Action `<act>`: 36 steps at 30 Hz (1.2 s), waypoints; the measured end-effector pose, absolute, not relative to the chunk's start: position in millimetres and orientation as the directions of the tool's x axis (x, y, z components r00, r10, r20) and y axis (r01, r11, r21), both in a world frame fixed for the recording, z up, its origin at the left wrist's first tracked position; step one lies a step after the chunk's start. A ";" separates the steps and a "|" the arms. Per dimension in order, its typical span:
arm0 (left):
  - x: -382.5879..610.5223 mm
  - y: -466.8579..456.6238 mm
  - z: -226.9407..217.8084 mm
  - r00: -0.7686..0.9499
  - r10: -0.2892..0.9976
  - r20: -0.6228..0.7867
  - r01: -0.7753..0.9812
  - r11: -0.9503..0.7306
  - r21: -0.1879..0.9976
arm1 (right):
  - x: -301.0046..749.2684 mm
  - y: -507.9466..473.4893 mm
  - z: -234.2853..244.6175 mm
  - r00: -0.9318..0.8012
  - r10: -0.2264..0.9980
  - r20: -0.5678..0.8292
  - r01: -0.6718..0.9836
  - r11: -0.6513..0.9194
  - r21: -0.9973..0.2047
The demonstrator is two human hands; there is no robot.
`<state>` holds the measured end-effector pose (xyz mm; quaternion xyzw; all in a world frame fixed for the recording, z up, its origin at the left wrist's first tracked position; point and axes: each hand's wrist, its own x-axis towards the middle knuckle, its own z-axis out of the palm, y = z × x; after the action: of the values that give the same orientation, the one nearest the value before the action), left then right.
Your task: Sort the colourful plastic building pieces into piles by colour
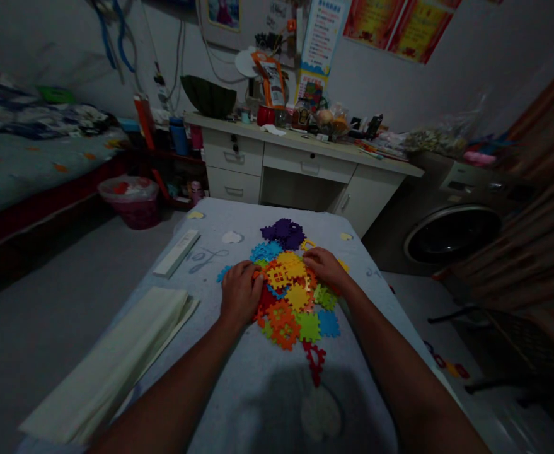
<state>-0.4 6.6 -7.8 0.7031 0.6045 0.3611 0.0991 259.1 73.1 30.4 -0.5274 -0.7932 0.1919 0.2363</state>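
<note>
Dim indoor light, darkest toward the corners

Weak, greyish light, its source not possible to make out, leaves the plastic pieces (298, 296) the most vivid patch, while a broad, soft-edged shadow (362, 403) darkens the near end of the table (239, 403); the floor (12, 340) at left and the curtain (536, 208) at right sink into murk. Wide-angle stretch makes the washing machine (394, 221) and curtain lean toward the frame's edge, and small print on the wall posters (371, 25) is too soft to read
</note>
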 end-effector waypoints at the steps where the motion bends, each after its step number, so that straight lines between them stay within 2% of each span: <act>1: -0.6 6.5 -7.5 -0.010 0.921 0.389 0.768 -0.243 0.593 | 254.1 69.1 34.4 -0.350 0.917 0.191 0.738 0.396 -0.546; 6: -1.0 5.0 -8.5 -0.015 0.889 0.457 0.732 -0.302 0.611 | 221.8 51.0 46.1 -0.431 0.869 0.243 0.720 0.494 -0.487; 9: -0.5 4.4 -8.8 0.060 0.870 0.490 0.745 -0.366 0.558 | 198.0 39.8 48.7 -0.522 0.828 0.206 0.649 0.542 -0.534; 12: 0.2 4.2 -6.9 0.093 0.885 0.456 0.772 -0.354 0.528 | 182.3 37.1 53.1 -0.571 0.801 0.178 0.586 0.550 -0.595; 16: 0.0 3.6 -2.8 0.021 0.917 0.399 0.809 -0.250 0.532 | 185.3 64.3 60.2 -0.403 0.896 0.188 0.688 0.432 -0.583; 21: -4.2 5.0 0.5 -0.119 0.922 0.369 0.799 -0.133 0.587 | 195.8 128.9 59.1 -0.124 0.969 0.215 0.897 0.203 -0.394; 25: -7.6 7.7 1.1 -0.190 0.910 0.368 0.768 -0.096 0.633 | 187.1 170.5 52.7 0.049 0.992 0.117 0.938 -0.005 -0.347; 32: -6.7 9.5 -3.4 -0.195 0.894 0.404 0.772 -0.115 0.625 | 173.1 214.0 40.1 0.124 0.988 -0.088 0.918 -0.148 -0.368; 34: -6.9 9.5 -3.6 -0.170 0.907 0.386 0.779 -0.116 0.616 | 175.3 220.2 33.9 0.094 0.987 -0.129 0.919 -0.136 -0.369; 36: -7.2 9.3 -3.0 -0.140 0.917 0.372 0.788 -0.124 0.603 | 179.9 222.8 28.2 0.019 0.993 -0.113 0.920 -0.061 -0.388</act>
<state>-7.2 9.3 -3.0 0.6498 0.6561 0.3737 0.0866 179.9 222.8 28.2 -0.7062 -0.6773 0.1789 0.1028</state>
